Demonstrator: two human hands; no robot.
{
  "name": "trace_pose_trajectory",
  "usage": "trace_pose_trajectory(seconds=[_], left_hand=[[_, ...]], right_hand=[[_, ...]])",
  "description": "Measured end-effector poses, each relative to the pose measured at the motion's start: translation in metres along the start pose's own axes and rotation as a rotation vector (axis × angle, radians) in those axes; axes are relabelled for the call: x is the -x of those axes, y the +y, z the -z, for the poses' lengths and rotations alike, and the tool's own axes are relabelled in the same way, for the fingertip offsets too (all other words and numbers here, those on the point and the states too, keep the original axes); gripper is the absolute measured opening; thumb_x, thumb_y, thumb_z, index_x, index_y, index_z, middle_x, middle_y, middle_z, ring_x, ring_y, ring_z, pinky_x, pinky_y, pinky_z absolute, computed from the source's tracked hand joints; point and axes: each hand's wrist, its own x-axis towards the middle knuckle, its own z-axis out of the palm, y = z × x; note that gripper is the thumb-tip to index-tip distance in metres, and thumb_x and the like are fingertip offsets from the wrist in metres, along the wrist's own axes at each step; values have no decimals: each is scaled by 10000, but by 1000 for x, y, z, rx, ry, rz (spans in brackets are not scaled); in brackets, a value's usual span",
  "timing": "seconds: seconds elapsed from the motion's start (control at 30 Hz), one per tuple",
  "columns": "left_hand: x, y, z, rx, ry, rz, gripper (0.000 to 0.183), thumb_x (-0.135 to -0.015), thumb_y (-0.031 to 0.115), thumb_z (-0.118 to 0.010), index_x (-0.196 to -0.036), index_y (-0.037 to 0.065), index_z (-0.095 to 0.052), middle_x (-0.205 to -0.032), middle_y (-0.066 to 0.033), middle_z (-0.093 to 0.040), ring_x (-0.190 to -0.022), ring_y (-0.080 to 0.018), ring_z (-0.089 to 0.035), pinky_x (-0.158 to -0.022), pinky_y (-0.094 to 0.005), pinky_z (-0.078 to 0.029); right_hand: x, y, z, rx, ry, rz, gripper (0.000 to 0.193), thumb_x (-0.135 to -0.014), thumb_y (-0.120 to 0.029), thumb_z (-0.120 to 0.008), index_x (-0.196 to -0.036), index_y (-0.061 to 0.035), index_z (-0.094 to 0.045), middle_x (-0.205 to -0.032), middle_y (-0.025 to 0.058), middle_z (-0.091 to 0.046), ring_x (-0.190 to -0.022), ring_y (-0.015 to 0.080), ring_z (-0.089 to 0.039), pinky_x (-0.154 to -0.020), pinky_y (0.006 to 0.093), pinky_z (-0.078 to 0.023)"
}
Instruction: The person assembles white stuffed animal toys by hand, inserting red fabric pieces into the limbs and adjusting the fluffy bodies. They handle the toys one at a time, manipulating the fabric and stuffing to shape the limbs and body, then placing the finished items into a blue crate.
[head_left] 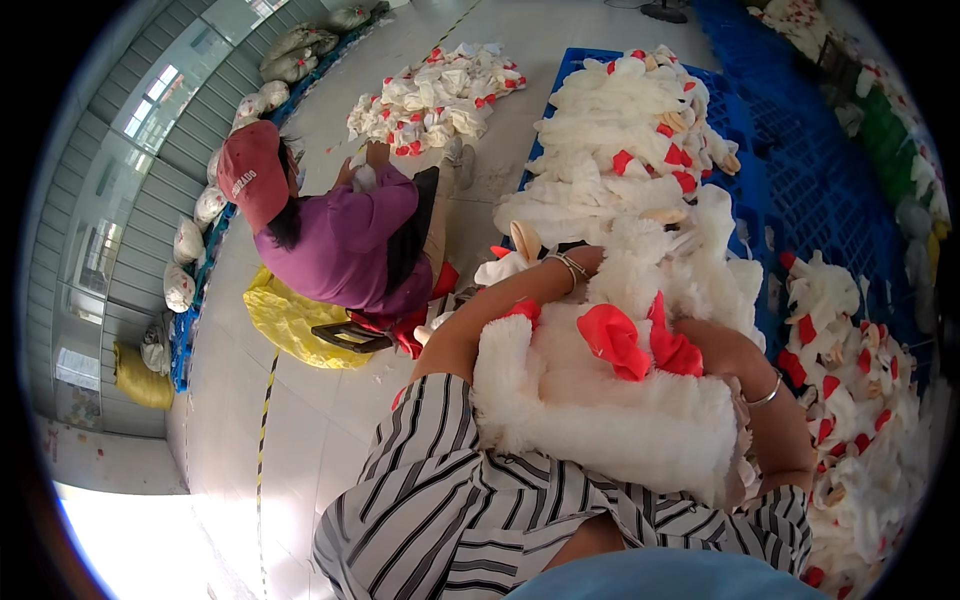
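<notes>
A thick bundle of white plush pieces [620,430] lies against the front of my striped shirt, between my two forearms. Two red fabric flaps [613,342] stick up from its top. My left hand [590,260], with bracelets at the wrist, reaches round the bundle's far left side, its fingers sunk out of sight in white plush. On the other side, my right hand [705,347] presses in beside the red flaps; plush hides its fingers too. Beyond both hands, more white plush pieces [610,120] with red and tan parts lie stacked in a long row.
Blue pallets [790,150] lie under and beside the row. Another heap of white and red pieces [850,400] is on the right. At left, a seated person in purple [340,240] handles something pale near a floor pile [440,95]. Sacks [188,242] line the wall.
</notes>
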Motion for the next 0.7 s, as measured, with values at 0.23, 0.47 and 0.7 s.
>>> trace_pose_trajectory(seconds=[0.23, 0.47, 0.7], left_hand=[[31, 121, -22, 314, -408, -291, 655, -893, 438, -602, -1380, 27, -453, -1378, -132, -512, -1233, -212, -495, -1026, -355, -402], [53, 179, -79, 85, -886, -657, 619, -886, 439, -590, -1330, 11, -529, -1271, -200, -595, -1158, -304, -571, -993, -354, -425], [29, 47, -17, -369, -192, -216, 384, -891, 349, -509, -881, 8, -684, -871, -196, -679, -771, -335, -643, -705, -426, -501]], right_hand=[[47, -10, 121, -808, 1380, 109, 321, -923, -178, -596, -1170, 27, -610, -952, 72, -704, -816, 137, -675, -766, 280, -528], [-121, 29, 168, -442, 1116, -11, 431, -908, -314, -632, -1157, 36, -598, -1002, 110, -690, -840, 169, -669, -731, 272, -528], [-181, 100, 49, -1182, 932, -118, 506, -888, -363, -615, -1082, 105, -619, -937, 128, -677, -790, 185, -653, -690, 311, -514]])
